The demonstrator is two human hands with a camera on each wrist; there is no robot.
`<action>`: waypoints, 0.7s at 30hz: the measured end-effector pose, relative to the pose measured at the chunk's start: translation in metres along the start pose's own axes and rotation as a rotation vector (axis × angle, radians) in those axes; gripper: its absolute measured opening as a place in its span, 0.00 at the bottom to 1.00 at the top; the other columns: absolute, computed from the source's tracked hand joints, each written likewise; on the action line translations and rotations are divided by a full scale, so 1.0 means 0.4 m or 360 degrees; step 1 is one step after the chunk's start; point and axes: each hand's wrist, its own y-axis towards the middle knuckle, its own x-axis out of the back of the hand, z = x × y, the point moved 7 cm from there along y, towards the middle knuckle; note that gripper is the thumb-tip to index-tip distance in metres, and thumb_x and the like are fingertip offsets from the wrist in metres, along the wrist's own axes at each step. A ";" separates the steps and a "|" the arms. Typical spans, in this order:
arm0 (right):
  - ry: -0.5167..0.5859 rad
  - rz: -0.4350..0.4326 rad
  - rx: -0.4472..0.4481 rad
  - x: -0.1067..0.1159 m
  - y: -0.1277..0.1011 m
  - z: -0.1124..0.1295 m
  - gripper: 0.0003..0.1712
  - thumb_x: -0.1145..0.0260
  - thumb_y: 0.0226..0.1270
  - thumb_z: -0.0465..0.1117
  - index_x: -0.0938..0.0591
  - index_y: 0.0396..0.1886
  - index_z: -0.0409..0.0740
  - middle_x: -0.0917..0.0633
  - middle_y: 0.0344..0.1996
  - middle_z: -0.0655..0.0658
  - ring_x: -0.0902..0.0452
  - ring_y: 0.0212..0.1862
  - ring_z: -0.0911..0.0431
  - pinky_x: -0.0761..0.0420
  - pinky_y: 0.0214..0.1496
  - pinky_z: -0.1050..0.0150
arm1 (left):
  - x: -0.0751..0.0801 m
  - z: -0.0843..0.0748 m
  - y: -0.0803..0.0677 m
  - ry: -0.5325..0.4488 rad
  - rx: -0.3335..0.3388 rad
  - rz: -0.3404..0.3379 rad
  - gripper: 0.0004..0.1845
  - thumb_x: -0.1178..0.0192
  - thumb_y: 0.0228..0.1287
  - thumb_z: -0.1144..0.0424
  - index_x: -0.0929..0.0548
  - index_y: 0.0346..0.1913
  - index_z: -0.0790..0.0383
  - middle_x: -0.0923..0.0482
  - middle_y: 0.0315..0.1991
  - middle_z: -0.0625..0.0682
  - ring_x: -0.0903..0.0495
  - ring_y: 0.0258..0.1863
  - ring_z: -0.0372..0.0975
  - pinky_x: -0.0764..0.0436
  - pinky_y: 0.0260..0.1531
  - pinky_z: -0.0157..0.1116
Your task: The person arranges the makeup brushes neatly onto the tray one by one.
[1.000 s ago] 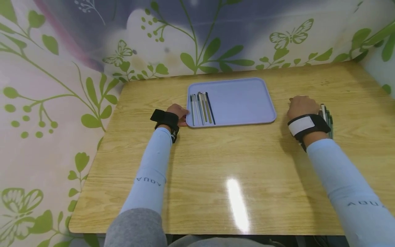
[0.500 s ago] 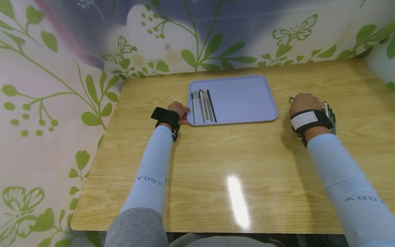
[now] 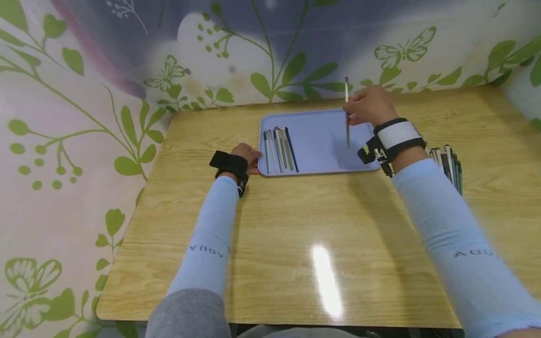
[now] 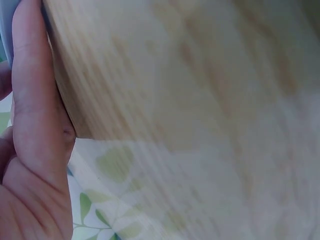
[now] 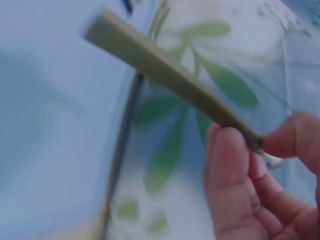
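Note:
My right hand (image 3: 374,105) pinches a paintbrush (image 3: 348,135) between thumb and fingertips, over the right part of the lilac tray (image 3: 317,141). The brush stands nearly upright in the head view, its dark tip up and brownish handle end down. The right wrist view has that flat-ended olive handle (image 5: 165,75) slanting out from the fingertips. At the tray's left rim, my left hand (image 3: 245,154) holds the edge, with one digit (image 4: 32,85) stretched along it in the left wrist view. Several slim brushes (image 3: 292,150) lie side by side at the tray's left end.
More brushes (image 3: 455,171) lie bunched on the wooden table (image 3: 279,234) to the right of the tray, partly hidden behind my right forearm. A wall with a leaf and butterfly print (image 3: 321,72) rises along the table's back edge.
My right hand has lifted the paintbrush from near the bunch at the right and carried it leftward and up, over the tray. The left hand stays at the tray's rim.

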 end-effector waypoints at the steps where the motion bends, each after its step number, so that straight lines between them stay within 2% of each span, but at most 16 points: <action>1: 0.0102 0.0029 0.0000 -0.030 0.017 0.017 0.17 0.41 0.54 0.42 0.26 0.41 0.36 0.23 0.28 0.48 0.22 0.21 0.64 0.19 0.32 0.68 | 0.003 0.002 0.001 -0.0013 -0.0003 -0.0007 0.08 0.45 0.54 0.61 0.26 0.25 0.63 0.31 0.12 0.50 0.29 0.08 0.36 0.20 0.16 0.35; 3: 0.0239 0.0073 -0.0037 -0.096 0.050 0.034 0.13 0.41 0.53 0.39 0.26 0.36 0.36 0.23 0.30 0.45 0.22 0.20 0.62 0.19 0.33 0.67 | 0.006 0.005 0.003 -0.0025 -0.0004 -0.0010 0.08 0.45 0.54 0.61 0.27 0.24 0.63 0.31 0.11 0.49 0.29 0.08 0.36 0.20 0.16 0.36; 5: 0.0258 0.0118 -0.0107 -0.167 0.091 0.028 0.11 0.41 0.52 0.38 0.26 0.34 0.36 0.23 0.29 0.45 0.23 0.18 0.61 0.19 0.32 0.66 | 0.006 0.005 0.001 -0.0017 -0.0003 -0.0008 0.08 0.45 0.54 0.61 0.27 0.24 0.63 0.31 0.11 0.50 0.29 0.08 0.37 0.20 0.15 0.36; 7: 0.0197 0.0150 -0.0164 -0.229 0.122 0.016 0.12 0.40 0.51 0.40 0.25 0.33 0.36 0.23 0.27 0.45 0.23 0.17 0.60 0.19 0.30 0.66 | 0.003 0.004 0.001 0.0012 -0.0010 -0.0005 0.09 0.45 0.55 0.61 0.26 0.24 0.63 0.31 0.11 0.50 0.29 0.07 0.37 0.20 0.15 0.36; 10: -0.0028 0.0193 -0.0192 -0.296 0.149 -0.001 0.16 0.39 0.51 0.44 0.24 0.33 0.36 0.22 0.19 0.48 0.24 0.14 0.60 0.19 0.26 0.66 | -0.005 0.001 0.001 0.0043 -0.0030 0.0001 0.09 0.45 0.55 0.60 0.25 0.25 0.63 0.32 0.11 0.50 0.30 0.06 0.37 0.21 0.15 0.35; 14: -0.0294 0.0243 -0.0133 -0.331 0.136 0.009 0.16 0.40 0.52 0.47 0.22 0.27 0.36 0.23 0.09 0.50 0.25 0.13 0.60 0.21 0.21 0.67 | -0.009 -0.003 -0.001 0.0064 -0.0063 0.0016 0.11 0.45 0.55 0.59 0.25 0.23 0.63 0.31 0.10 0.49 0.29 0.06 0.36 0.21 0.15 0.34; 17: -0.0325 0.0272 -0.0135 -0.342 0.125 0.017 0.15 0.41 0.53 0.46 0.22 0.26 0.35 0.23 0.07 0.49 0.24 0.14 0.59 0.22 0.20 0.69 | -0.004 -0.002 -0.009 0.0081 -0.0032 0.0003 0.10 0.46 0.55 0.59 0.24 0.25 0.63 0.31 0.11 0.49 0.29 0.07 0.36 0.20 0.17 0.35; 21: -0.0329 0.0289 -0.0140 -0.357 0.123 0.033 0.14 0.40 0.52 0.44 0.22 0.28 0.34 0.21 0.11 0.46 0.22 0.17 0.57 0.21 0.20 0.69 | 0.013 0.009 0.004 0.0079 0.0022 -0.0038 0.10 0.45 0.55 0.59 0.23 0.28 0.64 0.30 0.13 0.50 0.27 0.09 0.38 0.19 0.20 0.36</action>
